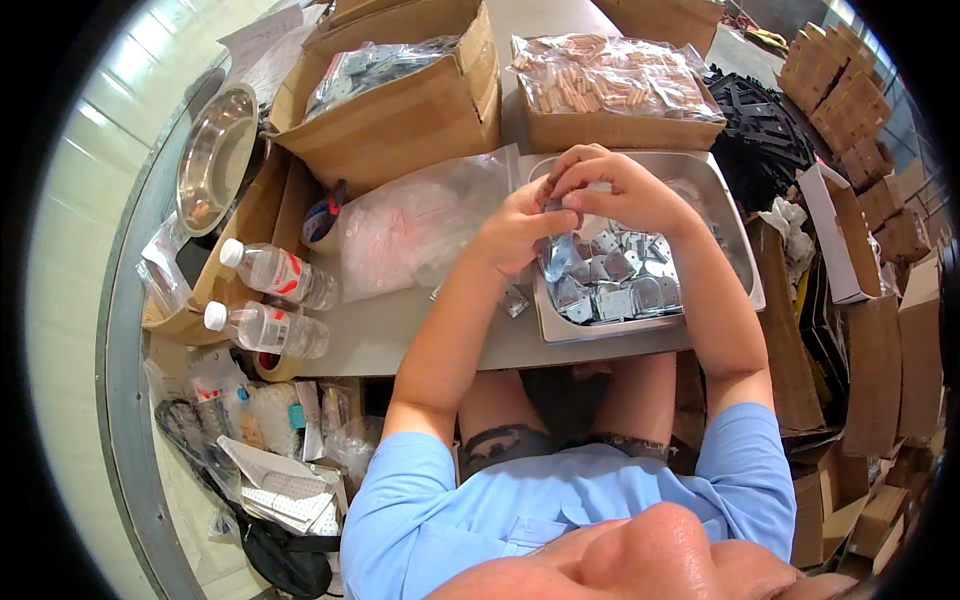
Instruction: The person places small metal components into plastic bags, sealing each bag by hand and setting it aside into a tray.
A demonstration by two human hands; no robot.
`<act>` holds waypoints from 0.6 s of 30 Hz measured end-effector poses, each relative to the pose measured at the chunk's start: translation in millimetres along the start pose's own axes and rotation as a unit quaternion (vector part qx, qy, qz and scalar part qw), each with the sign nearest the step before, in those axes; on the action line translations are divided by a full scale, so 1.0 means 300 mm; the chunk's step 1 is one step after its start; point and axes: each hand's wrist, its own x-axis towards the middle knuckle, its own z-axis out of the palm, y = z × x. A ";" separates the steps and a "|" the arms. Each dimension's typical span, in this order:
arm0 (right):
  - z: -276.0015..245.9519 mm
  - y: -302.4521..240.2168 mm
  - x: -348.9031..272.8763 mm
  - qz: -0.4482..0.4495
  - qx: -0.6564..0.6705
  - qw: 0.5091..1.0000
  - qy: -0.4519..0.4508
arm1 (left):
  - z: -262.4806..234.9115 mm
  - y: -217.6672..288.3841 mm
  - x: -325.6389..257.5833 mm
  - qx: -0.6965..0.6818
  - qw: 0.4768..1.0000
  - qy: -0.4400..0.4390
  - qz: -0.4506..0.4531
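Observation:
Both hands meet over the left side of a metal tray [748,262] that holds many small silver metal brackets [622,272]. Between the thumb and fingers of my left hand [518,228] is a small clear plastic bag [556,258], hanging down over the tray's left part. My right hand [622,188] has its fingers curled in against the left fingertips, at the bag's upper end. What the right fingertips pinch is partly hidden. A few loose metal pieces [513,301] lie on the table beside the tray, near my left forearm.
Left of the tray lies a large clear bag of small plastic bags [400,235]. Two water bottles [275,272] lie farther left, near a steel bowl [217,160]. Behind stand an open carton [390,140] and a box of bagged copper-coloured parts [620,85]. Black parts [760,130] pile at right.

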 end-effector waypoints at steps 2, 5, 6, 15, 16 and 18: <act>-0.007 0.004 -0.009 -0.033 -0.049 0.998 -0.014 | 0.014 0.010 0.007 -0.005 1.000 -0.007 0.001; -0.003 0.014 -0.008 -0.089 -0.130 0.987 -0.021 | 0.002 0.007 0.008 -0.006 1.000 -0.017 0.010; 0.003 0.011 -0.004 -0.070 -0.100 0.993 -0.006 | -0.004 0.004 0.007 -0.004 1.000 -0.021 0.017; 0.003 0.024 0.000 0.033 -0.106 0.977 0.183 | -0.027 -0.036 0.039 0.133 0.967 0.192 0.102; 0.008 0.034 0.002 0.065 -0.096 0.979 0.170 | -0.029 -0.038 0.041 0.129 0.963 0.206 0.116; 0.010 0.046 0.000 0.096 -0.085 0.979 0.156 | -0.030 -0.044 0.042 0.142 0.955 0.228 0.124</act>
